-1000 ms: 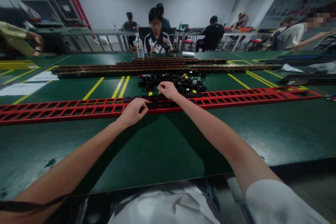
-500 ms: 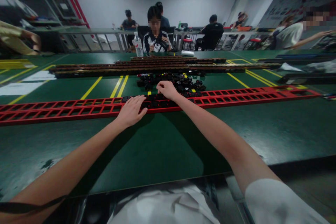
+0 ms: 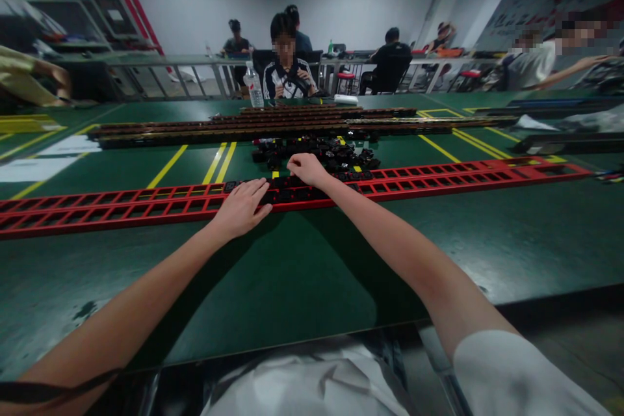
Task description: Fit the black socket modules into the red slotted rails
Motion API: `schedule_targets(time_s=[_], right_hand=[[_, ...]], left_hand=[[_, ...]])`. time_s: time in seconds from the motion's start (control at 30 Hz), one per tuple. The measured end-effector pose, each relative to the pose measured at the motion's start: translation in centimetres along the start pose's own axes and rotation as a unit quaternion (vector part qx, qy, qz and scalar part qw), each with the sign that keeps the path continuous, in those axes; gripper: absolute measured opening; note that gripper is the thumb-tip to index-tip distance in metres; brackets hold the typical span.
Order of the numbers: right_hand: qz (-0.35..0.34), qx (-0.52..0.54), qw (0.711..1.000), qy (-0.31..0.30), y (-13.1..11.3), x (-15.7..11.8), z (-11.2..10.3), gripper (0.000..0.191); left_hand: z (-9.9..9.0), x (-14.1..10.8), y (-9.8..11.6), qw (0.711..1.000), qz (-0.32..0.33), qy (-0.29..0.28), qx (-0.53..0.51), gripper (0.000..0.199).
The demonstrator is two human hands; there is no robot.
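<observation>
On the green table point(image 3: 302, 279) lies a red frame point(image 3: 414, 193), over which the left hand point(image 3: 241, 208), curled earlier, now extends flat, gripping nothing, while the right hand point(image 3: 308, 170) stays curled, contents indeterminable, above black blocks point(image 3: 287, 195) set within.

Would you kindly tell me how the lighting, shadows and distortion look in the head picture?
Head view: shadows of the left arm and right arm darken the green table, with pale glare at left and right; head view: the pile of black parts is too dim to separate piece by piece; head view: the far-right person looks stretched, perhaps by a wide lens.
</observation>
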State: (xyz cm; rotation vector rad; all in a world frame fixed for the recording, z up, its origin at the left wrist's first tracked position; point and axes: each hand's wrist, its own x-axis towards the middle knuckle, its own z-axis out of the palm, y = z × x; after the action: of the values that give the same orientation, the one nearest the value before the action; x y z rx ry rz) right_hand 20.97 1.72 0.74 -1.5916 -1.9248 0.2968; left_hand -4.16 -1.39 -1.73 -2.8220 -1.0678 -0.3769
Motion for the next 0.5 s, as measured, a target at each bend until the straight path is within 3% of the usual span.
schedule_targets(time_s=[0.5], right_hand=[[-0.046,-0.099,0.994,-0.029,0.14,-0.22,0.40,0.025]], left_hand=[[-0.37,0.01,0.23,0.999,0.011,-0.015,0.036,0.069]])
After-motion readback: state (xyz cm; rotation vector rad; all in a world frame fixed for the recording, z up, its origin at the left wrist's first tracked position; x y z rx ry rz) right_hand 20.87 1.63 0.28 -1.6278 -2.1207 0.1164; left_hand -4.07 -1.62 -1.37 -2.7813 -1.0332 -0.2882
